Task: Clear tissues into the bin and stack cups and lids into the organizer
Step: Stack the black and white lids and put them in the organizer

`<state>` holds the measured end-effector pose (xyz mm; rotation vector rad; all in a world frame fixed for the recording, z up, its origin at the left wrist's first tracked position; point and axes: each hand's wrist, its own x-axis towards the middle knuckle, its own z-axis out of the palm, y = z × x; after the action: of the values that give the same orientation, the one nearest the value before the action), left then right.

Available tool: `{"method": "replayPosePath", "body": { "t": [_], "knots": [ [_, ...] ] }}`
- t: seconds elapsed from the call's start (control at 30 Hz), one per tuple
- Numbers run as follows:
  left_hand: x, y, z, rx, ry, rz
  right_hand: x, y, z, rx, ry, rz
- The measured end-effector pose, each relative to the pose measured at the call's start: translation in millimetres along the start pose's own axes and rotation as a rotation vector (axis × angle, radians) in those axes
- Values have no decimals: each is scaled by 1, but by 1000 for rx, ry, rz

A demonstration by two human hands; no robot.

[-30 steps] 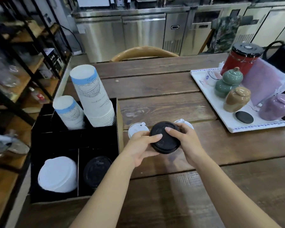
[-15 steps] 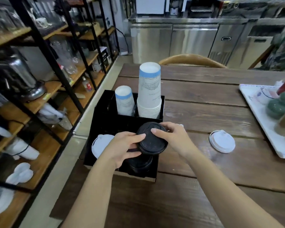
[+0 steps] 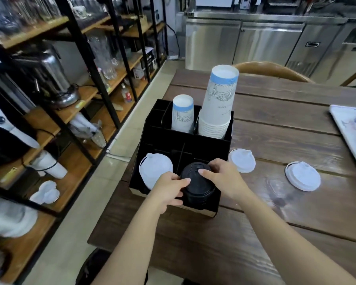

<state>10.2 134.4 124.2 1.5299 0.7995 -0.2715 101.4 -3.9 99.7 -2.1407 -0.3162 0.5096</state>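
Head view, the only one: both hands are on the black lid (image 3: pixel 197 178), which sits on top of a stack of black lids in the front right compartment of the black organizer (image 3: pixel 224 149). Left hand (image 3: pixel 169 189) has thumb and fingers closed on the lid's near left edge; right hand (image 3: pixel 224 178) has fingers pinched on its right and far rim, index finger lying across the top. So both are gripping the lid, and I judge it's being seated on the stack, not yet let go. Done so far, going by how things lie: a pile of white lids (image 3: pixel 155 173) fills the front left compartment, a short stack of paper cups (image 3: pixel 183 114) stands upside down in a rear slot, and a tall stack of paper cups (image 3: pixel 218 105) stands in the rear right slot. Left to do: two white lids are loose on the wooden table (image 3: pixel 286 136), one lid (image 3: pixel 242 163) just beside the organizer's right wall, the other lid (image 3: pixel 302 175) further right, well apart from it. No tissues or bin in frame, so that half of the task can't be assessed; the dark shape at the floor edge below the table might be a bin, too blurred to say. The white tray (image 3: pixel 349 128) at far right is cut off by the frame.
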Motion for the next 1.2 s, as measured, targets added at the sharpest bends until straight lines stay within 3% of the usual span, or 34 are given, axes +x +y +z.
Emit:
{"method": "replayPosePath", "body": {
  "t": [0.17,0.37,0.47,0.6,0.7,0.77,0.87,1.0,1.07,1.2],
  "knots": [
    [3,-4,2,26,6,35,-5,-1,4,-221,19,-58],
    [7,-4,9,127,61,82,-3,-4,6,-697,116,-163],
    [9,-2,12,300,134,127,-4,-3,2,-594,101,-153],
    [4,17,21,381,372,404,-15,-4,-14,-167,317,-81],
    [-4,37,46,336,364,653,-16,5,-32,-69,386,3],
    [-6,45,70,342,274,724,-12,17,-46,-36,429,51],
    [2,48,110,366,71,704,-7,44,-63,-25,354,119],
    [29,44,156,392,-121,577,1,70,-82,-27,205,77],
    [47,41,171,369,-156,489,7,82,-90,-60,119,162],
    [85,36,182,352,-75,334,25,100,-95,-18,45,246]
  ]
}}
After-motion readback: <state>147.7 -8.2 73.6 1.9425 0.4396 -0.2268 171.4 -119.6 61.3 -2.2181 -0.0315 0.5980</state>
